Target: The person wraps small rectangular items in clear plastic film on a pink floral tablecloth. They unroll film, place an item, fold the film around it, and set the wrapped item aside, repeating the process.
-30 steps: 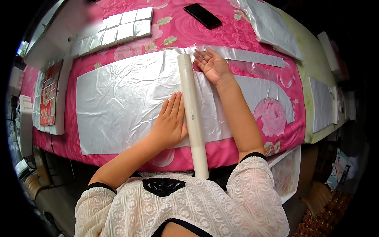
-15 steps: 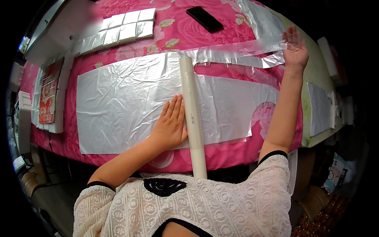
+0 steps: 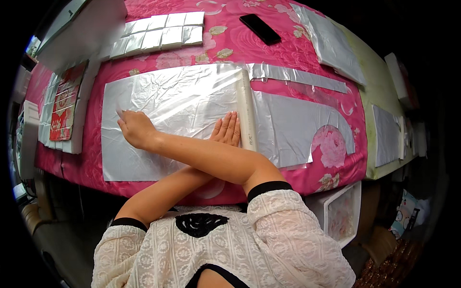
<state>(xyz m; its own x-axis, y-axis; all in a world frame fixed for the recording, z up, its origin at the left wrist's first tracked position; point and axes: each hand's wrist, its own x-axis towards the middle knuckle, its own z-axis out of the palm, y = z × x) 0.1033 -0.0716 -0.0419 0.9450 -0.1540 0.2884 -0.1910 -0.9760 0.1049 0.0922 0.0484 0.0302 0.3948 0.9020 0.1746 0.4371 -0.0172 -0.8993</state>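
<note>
A thin, shiny whitish plastic sheet (image 3: 168,103) lies spread across the table, creased on its left part. Over it, front to back, rests a pale tube (image 3: 246,110), its near end hidden by my right arm. My left hand (image 3: 226,130) lies flat on the sheet against the tube's left side, fingers stretched out. Crossing above the left forearm, my right hand (image 3: 138,128) pinches a bit of the plastic sheet, lifted near its left edge. Right of the tube, the sheet has a curved cut-out and a separate-looking strip (image 3: 297,78).
The table has a pink flowered cloth (image 3: 269,180). Folded whitish packets (image 3: 163,37) stand in rows at the back left, near a red packet stack (image 3: 67,103). A black phone (image 3: 260,29) and a folded plastic pile (image 3: 329,43) lie farther back. A white bin (image 3: 343,213) stands below the front edge.
My right hand has swung from the strips at the far right, across my left arm, to the sheet's left part, and its fingers have closed. My left hand stays flat beside the tube.
</note>
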